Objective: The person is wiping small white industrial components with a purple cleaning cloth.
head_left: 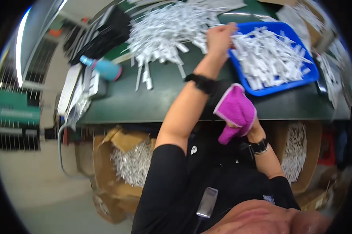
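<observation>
My left hand (219, 39) reaches across the green table to the left rim of a blue tray (249, 90). Its fingers are curled together, slightly blurred, and whatever is in them is too small to make out. Slim white pieces with broader ends (271, 58) are heaped in the tray. Another large heap of similar white pieces (164, 29) lies on the table to the left of this hand. Close to my body, by the table's front edge, my right hand (254, 128) grips a magenta cloth (238, 107), which covers most of its fingers.
A light-blue bottle (105, 69) lies at the table's left, near a white box (96, 85). Black stacked items (105, 33) stand behind it. Below the table edge, cardboard boxes (101, 156) hold many thin pale pieces (133, 165). More white pieces sit at the far right.
</observation>
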{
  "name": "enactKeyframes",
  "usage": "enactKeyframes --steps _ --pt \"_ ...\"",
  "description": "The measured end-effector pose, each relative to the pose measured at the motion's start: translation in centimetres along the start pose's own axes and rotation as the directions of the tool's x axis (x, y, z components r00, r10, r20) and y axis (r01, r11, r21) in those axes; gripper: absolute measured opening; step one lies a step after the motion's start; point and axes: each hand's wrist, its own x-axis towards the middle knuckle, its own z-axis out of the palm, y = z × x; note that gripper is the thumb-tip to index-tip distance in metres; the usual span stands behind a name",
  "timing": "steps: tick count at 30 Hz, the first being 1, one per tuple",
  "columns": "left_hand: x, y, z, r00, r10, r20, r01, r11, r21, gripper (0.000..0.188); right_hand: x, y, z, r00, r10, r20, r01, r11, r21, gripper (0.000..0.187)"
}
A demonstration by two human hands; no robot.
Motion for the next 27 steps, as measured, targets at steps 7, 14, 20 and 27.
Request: enactKeyframes --steps 7,14,20,27 --pt "-4.0 2.9 -6.4 0.957 0.287 0.050 -0.230 0.637 0.736 0.035 0.6 1.1 -3.9 0.983 -0.057 0.173 0.027 0.984 0.175 0.042" --pt "-12.3 5.0 -22.7 0.825 0.408 -0.392 0.437 -0.020 0.899 0.038 0.6 -0.2 1.1 0.944 -0.020 -0.329 0.044 0.997 0.066 0.035" --pt "-13.4 4.1 -22.2 0.884 0.243 -0.400 0.395 0.071 0.916 0.034 1.4 -0.5 -0.7 0.968 -0.085 0.235 0.063 0.993 0.099 0.026" --pt "-16.0 3.1 -21.1 0.899 0.328 -0.292 0.297 0.035 0.954 0.026 1.2 0.0 -1.3 0.943 -0.147 0.298 0.127 0.988 0.086 0.040"
